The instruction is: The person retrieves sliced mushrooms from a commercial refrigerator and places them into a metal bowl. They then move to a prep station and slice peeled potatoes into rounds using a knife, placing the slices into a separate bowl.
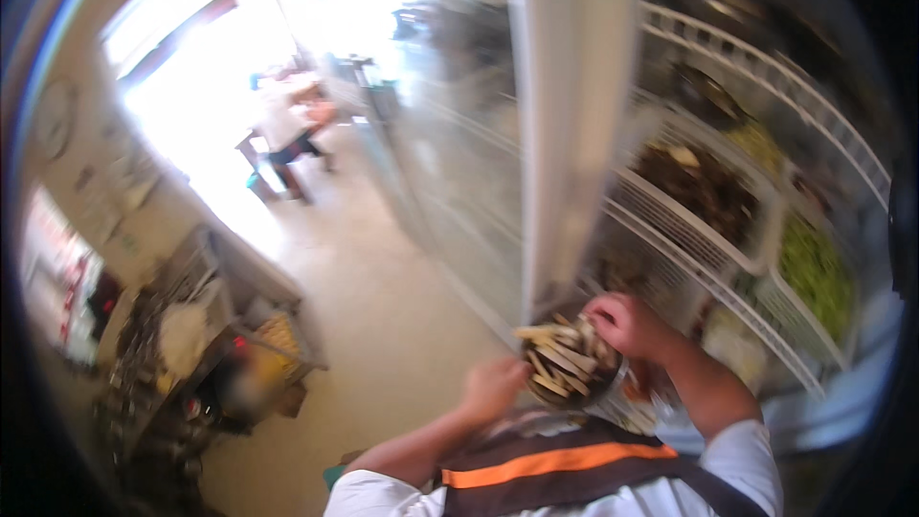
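A round bowl (535,389) sits in front of my apron, heaped with pale and brown strips of food (567,355), possibly cut mushrooms. My left hand (495,388) is curled around the bowl's left rim, holding it. At the far right side of the bowl, my right hand (623,327) has its thumb and fingers bent down onto the strips. Blur hides whether a strip is pinched between those fingertips. Just beyond my right forearm stands a fridge with white wire shelves (718,294).
On the shelf are a white basket (693,230) of dark food and a basket of shredded greens (811,273). An open glass door (467,179) stands ahead. A cluttered counter (230,309) lies left across the floor. Farther off is a blurred person (287,122) by the bright doorway.
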Motion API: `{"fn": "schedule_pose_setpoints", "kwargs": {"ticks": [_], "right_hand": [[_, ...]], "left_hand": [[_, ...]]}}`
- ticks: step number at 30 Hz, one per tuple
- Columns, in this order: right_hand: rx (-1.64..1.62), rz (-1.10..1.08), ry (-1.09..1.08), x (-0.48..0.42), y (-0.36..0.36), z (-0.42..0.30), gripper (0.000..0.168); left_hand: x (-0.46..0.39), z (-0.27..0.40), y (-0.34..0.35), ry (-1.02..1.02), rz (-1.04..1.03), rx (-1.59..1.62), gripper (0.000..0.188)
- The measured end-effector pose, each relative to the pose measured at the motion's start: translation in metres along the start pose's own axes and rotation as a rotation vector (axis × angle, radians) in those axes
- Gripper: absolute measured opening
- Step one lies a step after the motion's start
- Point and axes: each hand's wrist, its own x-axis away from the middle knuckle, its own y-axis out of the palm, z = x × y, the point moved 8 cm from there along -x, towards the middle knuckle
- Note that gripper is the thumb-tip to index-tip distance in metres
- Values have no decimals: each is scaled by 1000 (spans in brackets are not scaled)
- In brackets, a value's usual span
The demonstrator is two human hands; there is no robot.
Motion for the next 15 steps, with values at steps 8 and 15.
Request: {"fn": "schedule_pose_setpoints", "kwargs": {"ticks": [8,15], "right_hand": [[-70,96,-205,-16,26,4,8],[-120,-104,-119,-20,52,-16,13]], "left_hand": [[24,-6,6,-65,110,54,29],[49,2,-9,-111,173,151,28]]}}
